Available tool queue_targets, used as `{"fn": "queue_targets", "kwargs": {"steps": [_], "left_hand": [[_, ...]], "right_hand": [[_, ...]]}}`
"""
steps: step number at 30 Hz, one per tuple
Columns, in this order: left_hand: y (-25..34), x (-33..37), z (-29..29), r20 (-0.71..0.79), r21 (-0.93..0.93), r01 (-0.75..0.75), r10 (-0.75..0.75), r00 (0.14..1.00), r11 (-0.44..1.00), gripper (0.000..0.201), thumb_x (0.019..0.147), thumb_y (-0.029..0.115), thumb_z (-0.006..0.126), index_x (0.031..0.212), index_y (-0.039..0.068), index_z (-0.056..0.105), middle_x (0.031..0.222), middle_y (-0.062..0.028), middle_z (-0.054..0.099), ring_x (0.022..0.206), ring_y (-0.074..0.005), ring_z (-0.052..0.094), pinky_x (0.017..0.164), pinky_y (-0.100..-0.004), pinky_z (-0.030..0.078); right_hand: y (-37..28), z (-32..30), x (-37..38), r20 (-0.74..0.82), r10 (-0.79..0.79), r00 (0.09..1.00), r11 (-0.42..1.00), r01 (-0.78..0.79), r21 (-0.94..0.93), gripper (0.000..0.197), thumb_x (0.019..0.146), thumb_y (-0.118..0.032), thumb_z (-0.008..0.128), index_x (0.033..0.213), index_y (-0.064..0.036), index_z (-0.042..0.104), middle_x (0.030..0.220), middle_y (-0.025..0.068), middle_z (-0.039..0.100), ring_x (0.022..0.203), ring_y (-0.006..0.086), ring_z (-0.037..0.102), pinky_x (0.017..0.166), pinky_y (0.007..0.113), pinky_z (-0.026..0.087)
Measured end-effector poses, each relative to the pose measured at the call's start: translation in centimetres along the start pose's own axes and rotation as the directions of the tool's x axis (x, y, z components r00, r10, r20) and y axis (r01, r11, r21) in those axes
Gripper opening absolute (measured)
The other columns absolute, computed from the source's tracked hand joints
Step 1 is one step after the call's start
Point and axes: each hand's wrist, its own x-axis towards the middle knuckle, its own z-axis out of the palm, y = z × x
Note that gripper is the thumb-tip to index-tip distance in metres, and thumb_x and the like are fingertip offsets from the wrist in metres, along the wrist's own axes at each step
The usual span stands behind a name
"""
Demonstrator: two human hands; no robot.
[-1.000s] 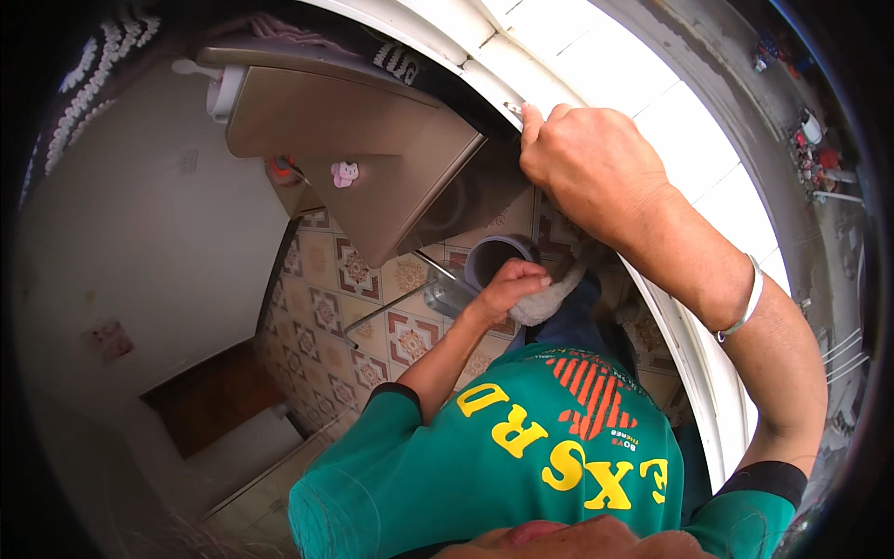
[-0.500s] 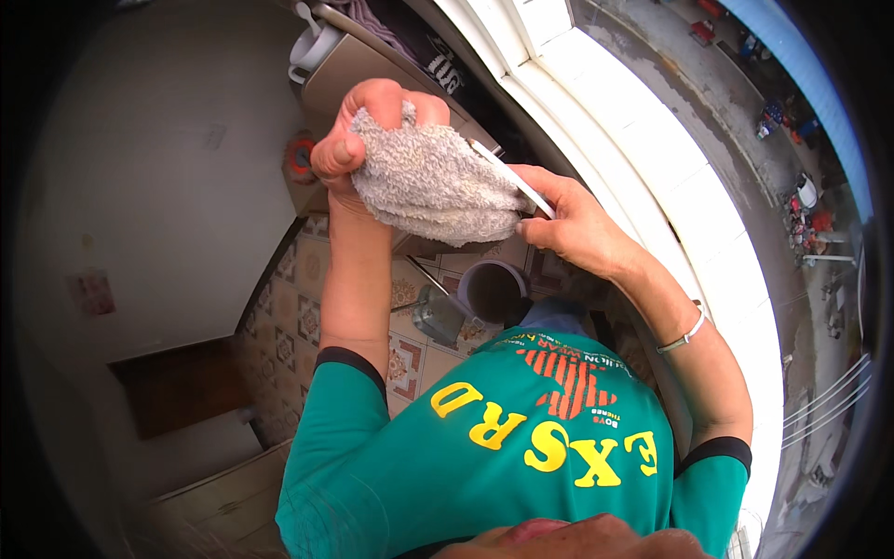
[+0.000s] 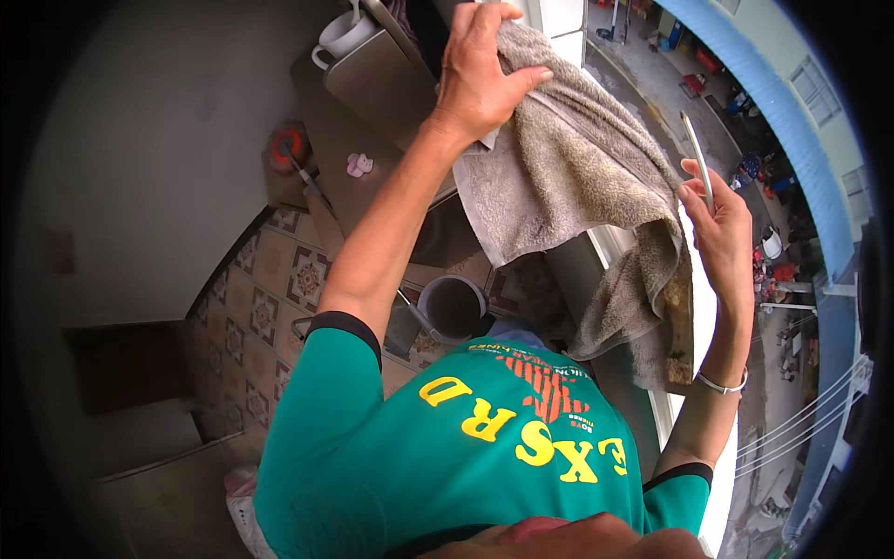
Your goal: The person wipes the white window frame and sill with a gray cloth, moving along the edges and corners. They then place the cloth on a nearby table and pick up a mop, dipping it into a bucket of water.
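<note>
A greyish-beige terry towel (image 3: 587,172) hangs spread out between my two hands, its lower folds drooping over a ledge at the right. My left hand (image 3: 480,79) is closed on its upper left corner, thumb laid across the cloth. Lower and to the right, my right hand (image 3: 717,224) pinches the towel's edge between thumb and finger. That same hand also grips a thin white stick (image 3: 697,154), which points upward; its kind I cannot make out.
A grey bucket (image 3: 452,307) stands on the patterned tile floor (image 3: 261,354). A white mug (image 3: 346,35) sits at the upper left, above a small pink ornament (image 3: 359,165) and a red round object (image 3: 289,144). Past the window edge at right, a street (image 3: 643,88) lies below.
The towel, bunched between my hands before, is now unfolded and stretched wide. My left hand moved up and right; my right hand moved right and slightly down with the white stick.
</note>
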Motion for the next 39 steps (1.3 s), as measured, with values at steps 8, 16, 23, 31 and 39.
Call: {"fn": "queue_targets", "kwargs": {"steps": [8,16,23,31,39], "left_hand": [[1.5,-13.1,7.2,-0.371,-0.078,0.603,-0.584,0.722,0.794,0.063,0.078,0.026,0.080,0.122,0.001,0.043,0.121,-0.0162,0.043,0.109,-0.0293,0.047,0.088,-0.0380,0.043],[-0.6,-14.4,6.9,0.166,-0.658,0.674,-0.809,0.564,0.336,0.030,0.094,0.024,0.064,0.075,0.007,0.049,0.072,0.0067,0.044,0.069,-0.0035,0.037,0.060,-0.0227,0.032],[-1.8,-11.1,7.2,-0.176,-0.581,0.590,-0.794,0.581,0.561,0.021,0.089,0.009,0.068,0.080,0.004,0.050,0.072,0.0020,0.050,0.063,-0.0034,0.042,0.052,-0.0222,0.034],[0.8,-12.0,6.0,-0.158,-0.463,0.528,-0.652,0.742,0.712,0.018,0.079,-0.007,0.066,0.097,-0.004,0.064,0.089,-0.0115,0.062,0.078,-0.0205,0.061,0.068,-0.0291,0.048],[9.8,-15.5,3.8,0.197,-0.592,0.566,-0.579,0.792,0.573,0.020,0.078,-0.005,0.070,0.098,-0.003,0.066,0.087,-0.0098,0.061,0.078,-0.0200,0.061,0.069,-0.0295,0.048]], "right_hand": [[-4.7,3.9,0.2,0.169,-0.247,0.954,0.952,0.271,-0.140,0.035,0.096,-0.016,0.051,0.130,-0.0076,0.052,0.113,0.0232,0.062,0.102,0.0420,0.059,0.087,0.045,0.046],[-6.7,8.0,5.6,0.337,-0.419,0.843,0.796,0.520,-0.310,0.024,0.087,-0.003,0.052,0.108,-0.0044,0.064,0.083,0.0221,0.064,0.078,0.0404,0.063,0.070,0.049,0.049],[-7.7,14.9,11.4,0.362,-0.530,0.767,0.612,0.642,-0.463,0.016,0.083,-0.008,0.053,0.085,-0.0044,0.068,0.072,0.0191,0.066,0.070,0.0385,0.066,0.064,0.046,0.054],[-7.3,12.8,11.5,0.598,-0.483,0.640,0.541,0.755,-0.370,0.011,0.075,-0.002,0.057,0.078,-0.0034,0.068,0.071,0.0200,0.065,0.072,0.0373,0.066,0.064,0.044,0.054],[-7.3,4.9,6.1,0.842,-0.175,0.510,0.632,0.714,-0.301,0.024,0.072,0.006,0.057,0.091,-0.0026,0.069,0.075,0.0215,0.065,0.079,0.0394,0.066,0.072,0.046,0.053]]}}
